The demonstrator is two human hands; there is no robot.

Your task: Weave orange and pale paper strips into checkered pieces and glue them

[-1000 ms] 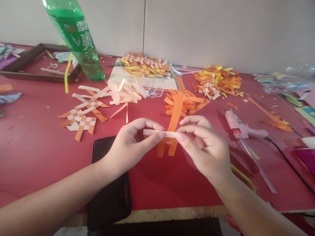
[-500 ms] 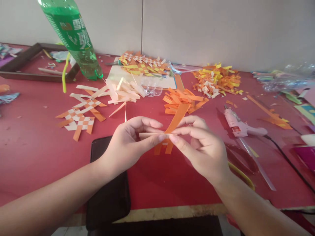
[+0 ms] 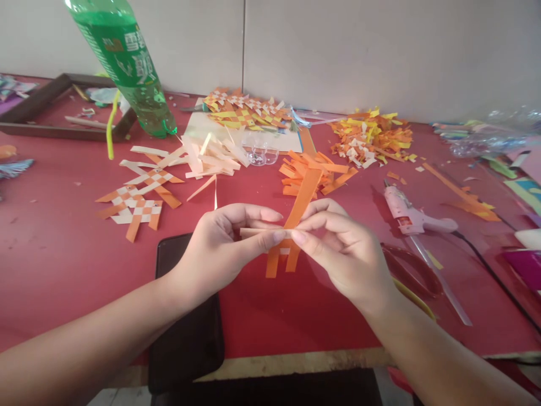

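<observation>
Between my two hands is a small weave of orange and cream paper strips (image 3: 303,194), with one orange strip slanting up to the right and two orange ends hanging below. My left hand (image 3: 236,237) pinches its left side between thumb and fingers, where a cream strip lies level. On the other side my right hand (image 3: 338,242) pinches the weave, thumb tip close to the left thumb. The fingers hide most of the woven middle. Beyond them lie a pile of orange strips (image 3: 291,183) and a pile of cream strips (image 3: 217,158). Finished-looking woven paper fish (image 3: 146,211) rest to the left.
A green bottle (image 3: 127,73) stands at back left beside a dark frame (image 3: 51,133). A black phone-like slab (image 3: 186,344) overhangs the front edge. To the right are a pink glue gun (image 3: 406,211) with its cord, scissors (image 3: 416,299) and paper scraps (image 3: 372,138).
The orange strip tilts a little more upright, and the two lower orange ends reach slightly further down. Both hands keep their pinch, almost in place.
</observation>
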